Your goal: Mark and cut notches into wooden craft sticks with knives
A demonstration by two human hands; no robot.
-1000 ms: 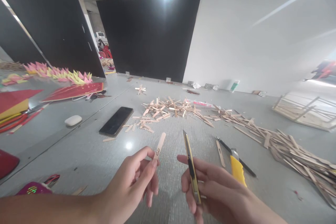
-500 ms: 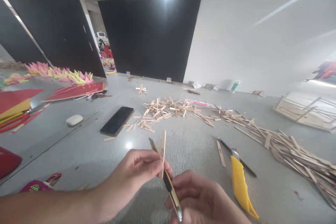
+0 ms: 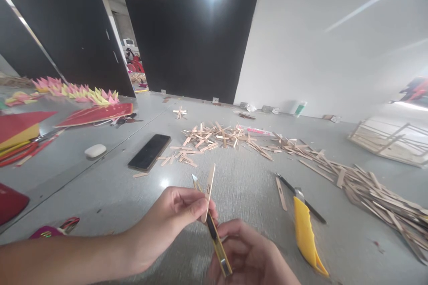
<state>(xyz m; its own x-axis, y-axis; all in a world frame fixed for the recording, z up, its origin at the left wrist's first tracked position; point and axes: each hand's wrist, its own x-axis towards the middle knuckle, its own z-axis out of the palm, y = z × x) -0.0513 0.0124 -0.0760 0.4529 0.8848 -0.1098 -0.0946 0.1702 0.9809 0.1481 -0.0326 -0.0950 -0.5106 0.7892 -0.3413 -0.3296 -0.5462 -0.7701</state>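
Pinched upright in my left hand (image 3: 185,211) is a flat wooden craft stick (image 3: 210,185) with a small notch cut in its middle. A slim gold utility knife (image 3: 218,247) crosses behind the stick, its pointed blade showing above my left fingers. The knife's lower end rests against the curled fingers of my right hand (image 3: 250,251); the thumb there is hard to make out. Right of my hands lie another craft stick with a slot (image 3: 281,193), a black pen-like tool (image 3: 314,211) and a yellow-handled cutter (image 3: 305,236).
Loose cut sticks (image 3: 214,136) form a pile ahead, and a long heap of sticks (image 3: 377,196) spreads right. A phone (image 3: 150,152) and a white case (image 3: 95,151) lie left. A stick-built model (image 3: 391,144) stands far right. Black and white panels (image 3: 197,44) rise behind.
The knife has turned so its blade face catches the light. The fingers of my right hand have shifted on its lower end, exposing more of it. The stick tilts slightly more to the right.
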